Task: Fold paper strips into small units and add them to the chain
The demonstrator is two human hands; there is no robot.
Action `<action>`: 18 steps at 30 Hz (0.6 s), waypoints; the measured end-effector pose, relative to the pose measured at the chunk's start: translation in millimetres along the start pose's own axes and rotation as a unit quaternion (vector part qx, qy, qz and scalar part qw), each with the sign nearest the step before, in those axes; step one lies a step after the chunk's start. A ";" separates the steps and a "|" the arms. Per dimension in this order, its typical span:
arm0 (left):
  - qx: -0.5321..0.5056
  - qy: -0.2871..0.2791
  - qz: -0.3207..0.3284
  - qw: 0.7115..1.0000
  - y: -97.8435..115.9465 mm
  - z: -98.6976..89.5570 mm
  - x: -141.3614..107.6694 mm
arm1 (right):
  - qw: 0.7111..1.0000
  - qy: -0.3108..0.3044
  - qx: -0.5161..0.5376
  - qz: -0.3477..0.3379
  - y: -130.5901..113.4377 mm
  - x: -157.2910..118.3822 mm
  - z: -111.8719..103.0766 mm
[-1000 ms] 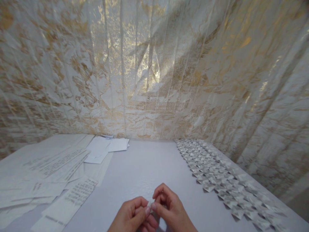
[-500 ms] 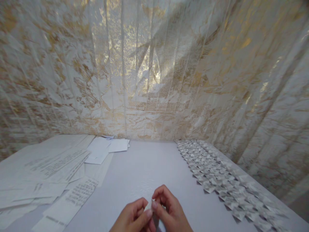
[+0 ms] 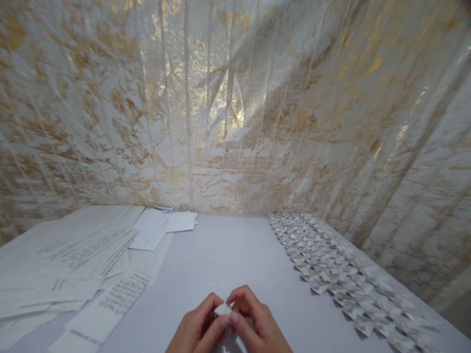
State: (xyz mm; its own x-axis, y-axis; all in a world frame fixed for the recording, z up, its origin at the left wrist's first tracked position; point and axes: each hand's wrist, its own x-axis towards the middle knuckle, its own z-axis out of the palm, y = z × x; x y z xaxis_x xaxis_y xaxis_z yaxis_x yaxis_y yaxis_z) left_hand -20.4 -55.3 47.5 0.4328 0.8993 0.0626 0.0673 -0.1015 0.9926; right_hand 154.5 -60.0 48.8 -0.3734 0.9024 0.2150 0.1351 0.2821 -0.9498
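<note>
Low in the middle of the head view, a small folded piece of white paper (image 3: pixel 222 309) is pinched between my two hands. My left hand (image 3: pixel 206 323) grips it with thumb and bent index finger on the left side. From the right, my right hand (image 3: pixel 253 318) closes on the same piece, its thumb and index fingertip meeting near the top. The fingertips of both hands almost touch. The lower part of the paper is hidden behind the fingers.
Several rows of small folded paper pieces (image 3: pixel 333 267) run along the table's right side. Printed paper sheets (image 3: pixel 77 264) overlap on the left, with blank white paper pieces (image 3: pixel 149 230) behind them. A gold-patterned curtain (image 3: pixel 228 108) hangs behind the white table (image 3: pixel 224 250).
Both hands have shifted their fingers on the folded paper, and more of its flat face now shows. My left index finger has risen to its upper edge.
</note>
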 end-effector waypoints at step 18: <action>0.086 -0.002 0.049 0.995 -3.6 -7.5 -2.7 | 0.999 -0.048 -0.018 -0.016 0.3 -2.8 1.8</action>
State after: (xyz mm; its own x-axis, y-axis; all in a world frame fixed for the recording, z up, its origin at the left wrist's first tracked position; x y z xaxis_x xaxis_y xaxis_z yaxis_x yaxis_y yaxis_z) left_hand -28.5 -54.2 44.5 0.4485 0.8799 0.1568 0.1783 -0.2600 0.9490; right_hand 153.9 -63.0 47.5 -0.4647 0.8578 0.2195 0.1548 0.3228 -0.9337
